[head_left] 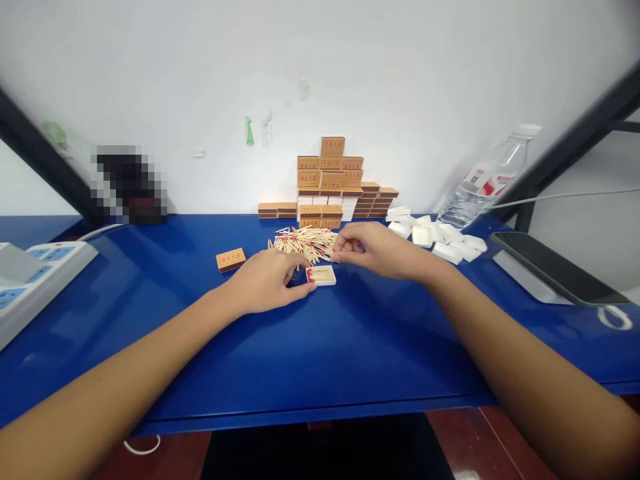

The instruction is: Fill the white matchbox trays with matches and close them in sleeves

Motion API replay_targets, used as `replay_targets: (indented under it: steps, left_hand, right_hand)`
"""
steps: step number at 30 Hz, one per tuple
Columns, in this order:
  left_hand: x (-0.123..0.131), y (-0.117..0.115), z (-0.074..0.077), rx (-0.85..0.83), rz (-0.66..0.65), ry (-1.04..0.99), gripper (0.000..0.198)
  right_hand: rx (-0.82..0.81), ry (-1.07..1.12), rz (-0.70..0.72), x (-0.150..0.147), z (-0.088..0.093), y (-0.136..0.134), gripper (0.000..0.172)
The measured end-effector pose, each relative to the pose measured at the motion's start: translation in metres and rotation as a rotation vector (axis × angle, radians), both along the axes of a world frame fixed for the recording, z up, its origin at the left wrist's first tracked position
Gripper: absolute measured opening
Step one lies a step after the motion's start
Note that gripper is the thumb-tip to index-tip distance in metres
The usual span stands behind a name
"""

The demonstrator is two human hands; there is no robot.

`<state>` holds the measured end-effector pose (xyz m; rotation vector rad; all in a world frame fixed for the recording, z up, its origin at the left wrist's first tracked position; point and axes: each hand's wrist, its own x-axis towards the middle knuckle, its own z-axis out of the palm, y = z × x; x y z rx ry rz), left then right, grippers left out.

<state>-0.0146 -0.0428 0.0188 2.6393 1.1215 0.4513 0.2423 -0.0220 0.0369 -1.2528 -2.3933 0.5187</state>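
Observation:
A small white matchbox tray [327,281] lies on the blue table with a layer of red-tipped matches [317,274] in it. My left hand [267,279] grips the tray's left end between thumb and forefinger. Just behind it spreads a loose pile of matches [304,241], heads pointing various ways. At the pile's right edge, my right hand [367,248] is closed in a pinch; whatever is between its fingertips is too small to make out. An orange matchbox cover [231,259] rests left of my left hand.
Stacked matchboxes [330,179] stand against the wall behind the pile. White empty trays [445,237] lie heaped at right, near a tilted water bottle [480,180] and a phone [555,267] propped on a white block. A power strip [65,267] sits at far left.

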Motion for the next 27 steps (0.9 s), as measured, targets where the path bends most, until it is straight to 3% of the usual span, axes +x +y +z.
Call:
replay_targets:
  steps: [7,15,27]
  left_hand:
    - [0.000,0.000,-0.002,0.014,-0.009,-0.002,0.032]
    - [-0.001,0.001,-0.002,0.002,-0.007,0.004,0.030]
    - [0.000,-0.001,-0.001,0.001,-0.001,0.006,0.031]
  right_hand:
    - [0.014,-0.077,0.146,-0.015,-0.005,-0.010,0.008]
    - [-0.041,-0.001,0.124,-0.017,-0.008,-0.011,0.008]
    - [0.058,-0.005,0.065,-0.020,-0.011,-0.011,0.013]
